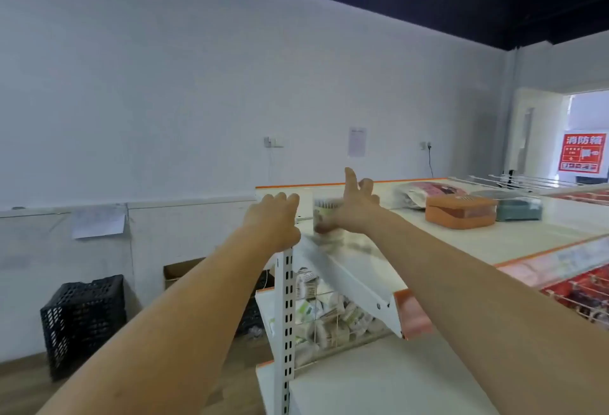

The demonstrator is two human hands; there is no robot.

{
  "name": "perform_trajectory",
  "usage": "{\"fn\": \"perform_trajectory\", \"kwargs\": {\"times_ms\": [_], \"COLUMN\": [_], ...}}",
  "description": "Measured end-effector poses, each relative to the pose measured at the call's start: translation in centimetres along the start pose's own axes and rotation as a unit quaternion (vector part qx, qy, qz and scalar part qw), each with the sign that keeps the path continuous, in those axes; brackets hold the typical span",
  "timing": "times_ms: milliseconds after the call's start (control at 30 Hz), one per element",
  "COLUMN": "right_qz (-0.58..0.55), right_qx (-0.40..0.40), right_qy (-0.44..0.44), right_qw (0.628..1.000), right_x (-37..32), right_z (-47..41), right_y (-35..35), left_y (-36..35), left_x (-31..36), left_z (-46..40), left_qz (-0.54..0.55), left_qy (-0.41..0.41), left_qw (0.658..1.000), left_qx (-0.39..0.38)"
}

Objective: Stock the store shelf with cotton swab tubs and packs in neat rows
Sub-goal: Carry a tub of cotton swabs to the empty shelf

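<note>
A clear round cotton swab tub (pixel 326 213) stands at the near left corner of the white top shelf (pixel 445 236). My right hand (pixel 354 205) is at the tub's right side with fingers spread and straight, thumb side against it. My left hand (pixel 275 220) reaches toward the tub's left side with fingers curled forward; whether it touches the tub is hidden. Below the top shelf, a wire bin (pixel 329 319) holds several cotton swab packs in a loose heap.
An orange box (pixel 459 212), a grey box (pixel 517 205) and a bagged item (pixel 418 194) lie further right on the top shelf. The slotted shelf upright (pixel 286 315) stands below my left hand. A black crate (pixel 84 319) sits on the floor by the wall.
</note>
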State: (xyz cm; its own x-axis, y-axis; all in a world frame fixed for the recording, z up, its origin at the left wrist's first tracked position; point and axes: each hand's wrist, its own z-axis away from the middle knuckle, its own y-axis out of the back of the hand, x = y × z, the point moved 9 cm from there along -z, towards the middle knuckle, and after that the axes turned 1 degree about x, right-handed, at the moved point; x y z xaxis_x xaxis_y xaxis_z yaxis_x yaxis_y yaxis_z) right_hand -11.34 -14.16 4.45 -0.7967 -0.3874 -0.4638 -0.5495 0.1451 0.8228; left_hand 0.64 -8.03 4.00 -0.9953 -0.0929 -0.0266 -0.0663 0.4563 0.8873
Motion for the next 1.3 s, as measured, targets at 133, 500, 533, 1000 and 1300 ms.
{"fn": "perform_trajectory", "kwargs": {"times_ms": [133, 500, 533, 1000, 1300], "right_qz": [-0.063, -0.117, -0.120, -0.188, -0.207], "right_qx": [-0.051, -0.010, -0.008, -0.062, -0.139], "right_qy": [0.019, 0.090, 0.101, 0.184, 0.156], "right_qw": [0.997, 0.989, 0.987, 0.963, 0.956], "right_x": [-0.7, -2.3, -2.9, -11.9, -12.9], "right_z": [-0.8, 0.7, 1.2, 13.6, 21.0], "right_y": [-2.1, 0.1, 0.8, -3.0, -12.9], "left_y": [-1.8, -1.2, -0.5, -0.3, -3.7], "left_x": [0.1, -2.7, -3.0, -8.2, -13.5], "left_z": [-0.3, 1.8, 2.1, 14.0, 23.5], "left_qz": [-0.011, -0.007, -0.009, -0.056, -0.060], "left_qy": [0.007, 0.044, 0.049, 0.121, 0.145], "left_qw": [1.000, 0.999, 0.999, 0.991, 0.986], "left_qx": [-0.020, -0.013, 0.001, 0.011, -0.049]}}
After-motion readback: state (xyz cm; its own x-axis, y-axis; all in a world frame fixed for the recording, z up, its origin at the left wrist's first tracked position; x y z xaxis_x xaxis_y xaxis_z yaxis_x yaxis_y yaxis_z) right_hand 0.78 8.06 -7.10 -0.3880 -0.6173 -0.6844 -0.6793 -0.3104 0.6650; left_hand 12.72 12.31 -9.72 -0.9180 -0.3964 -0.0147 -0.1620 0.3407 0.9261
